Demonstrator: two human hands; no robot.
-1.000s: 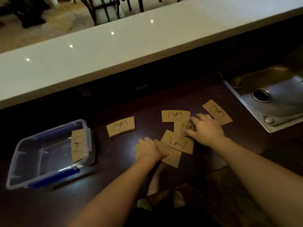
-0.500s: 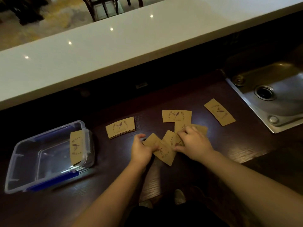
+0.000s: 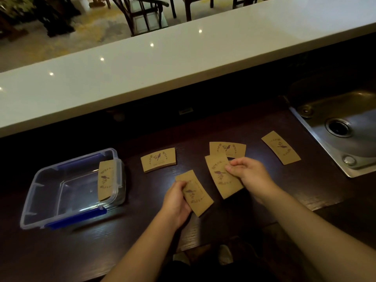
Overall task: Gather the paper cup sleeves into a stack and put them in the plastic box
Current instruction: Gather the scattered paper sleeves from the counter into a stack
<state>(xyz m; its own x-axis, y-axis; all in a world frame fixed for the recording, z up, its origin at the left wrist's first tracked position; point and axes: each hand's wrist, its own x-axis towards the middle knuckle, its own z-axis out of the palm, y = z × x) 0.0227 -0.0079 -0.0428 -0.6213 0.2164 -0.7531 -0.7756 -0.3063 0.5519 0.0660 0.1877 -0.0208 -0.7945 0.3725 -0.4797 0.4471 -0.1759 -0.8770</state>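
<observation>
Each hand pinches one sleeve: left hand (image 3: 176,202) grips sleeve A (image 3: 196,195), right hand (image 3: 251,177) grips sleeve B (image 3: 220,178). Small stack (image 3: 158,159) beyond left hand; box (image 3: 40,202) far left, one sleeve (image 3: 105,180) inside.

Dim room. White bar counter (image 3: 183,64) reflects ceiling lights; dark wooden chairs (image 3: 142,15) beyond; steel sink (image 3: 345,127) right.
</observation>
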